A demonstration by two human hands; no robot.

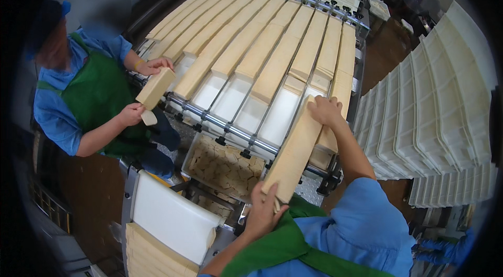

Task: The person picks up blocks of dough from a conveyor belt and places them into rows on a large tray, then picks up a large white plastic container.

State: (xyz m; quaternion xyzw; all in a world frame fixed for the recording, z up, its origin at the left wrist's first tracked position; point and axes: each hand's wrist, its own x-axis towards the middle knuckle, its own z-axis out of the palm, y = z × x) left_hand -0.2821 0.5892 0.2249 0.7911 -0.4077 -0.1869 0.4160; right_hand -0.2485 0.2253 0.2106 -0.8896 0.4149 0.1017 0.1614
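Note:
A long block of stacked, thin, pale-yellow sheets [294, 151], apparently dough wrappers, is held tilted across the near corner of the conveyor. My left hand [266, 208] grips its lower end close to my green apron, and a few bent sheet pieces show between the fingers. Over the far end of the block curls my right hand [327, 111], fingers on its top and side. Beyond it, rows of similar stacks [271, 45] lie in lanes on the white conveyor belt [251, 106], parted by thin metal rods. Short stack ends [294, 83] sit just past my right hand.
A steel bar [232, 127] with black knobs crosses the conveyor's near end. Below stands a bin of sheet scraps [226, 163]. A second white belt [169, 206] carries stacks at lower left. A co-worker [102, 92] holds a shorter block [156, 87]. White trays [424, 108] stand stacked at right.

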